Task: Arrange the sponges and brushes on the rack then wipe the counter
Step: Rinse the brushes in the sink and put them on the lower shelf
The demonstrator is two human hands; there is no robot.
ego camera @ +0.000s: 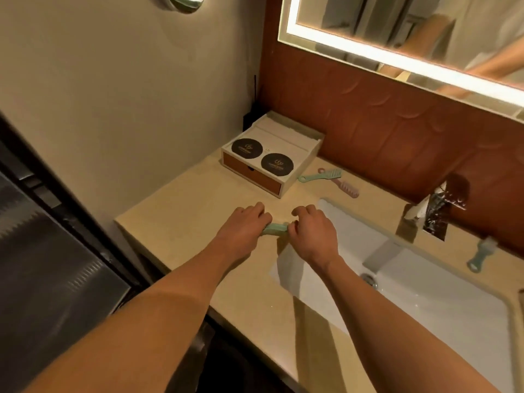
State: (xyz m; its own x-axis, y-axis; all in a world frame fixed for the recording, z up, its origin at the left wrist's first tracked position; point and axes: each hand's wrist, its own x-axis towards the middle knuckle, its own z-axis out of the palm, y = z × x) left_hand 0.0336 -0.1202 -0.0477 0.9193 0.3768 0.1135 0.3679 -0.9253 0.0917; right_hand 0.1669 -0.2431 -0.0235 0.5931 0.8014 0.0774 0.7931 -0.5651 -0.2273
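Mint-green brush (276, 228): low over the near worktop (181, 222), just left of the basin's (425, 293) left rim, lying crosswise between two hands. Only its middle shows.
Left hand (243, 225): grip curled round the brush's left end, knuckles up.
Right hand (310, 231): grip curled round the right end, fingers bent under.
Rack (283, 143): white tray-topped box with a brown drawer front, far left corner of the worktop, carrying two black round discs (246, 148) side by side.
Second green brush (320, 175) and pink brush (340, 185): just right of the rack, crossing each other on the worktop.
Third green brush (482, 252): far right, beyond the tap (408, 225).
Lit mirror (411, 32): on the wall above.
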